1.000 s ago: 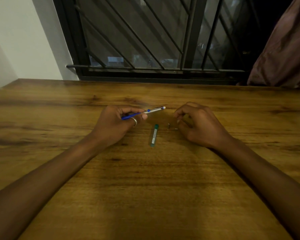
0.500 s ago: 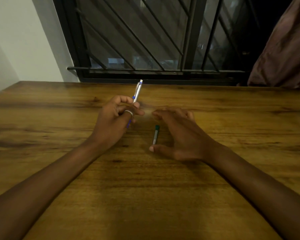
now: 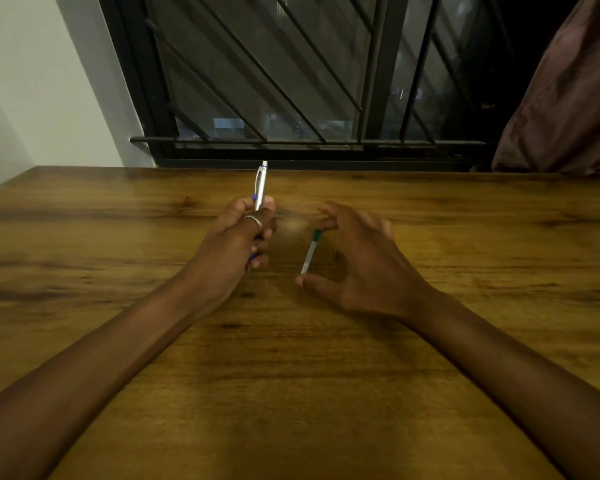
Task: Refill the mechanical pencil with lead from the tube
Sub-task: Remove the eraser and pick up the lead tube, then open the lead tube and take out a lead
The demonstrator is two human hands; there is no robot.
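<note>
Left hand (image 3: 234, 245) clenched round upright pencil (image 3: 261, 185); right hand (image 3: 359, 259) spread, released, around lead tube (image 3: 310, 252) at three o'clock.

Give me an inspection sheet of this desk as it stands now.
Surface: wooden table, bare apart from the job's things.
Job's things: pencil upright in the left hand; lead tube lying on the table, green cap at its far end.
Clutter: a small dark bit by the tube, too small to identify.
Grippers: left hand closed on the pencil, ring on one finger; right hand open, fingers spread around the tube, not gripping it.
Cables: nothing seen.
Surroundings: barred window, white wall, brown curtain.
</note>
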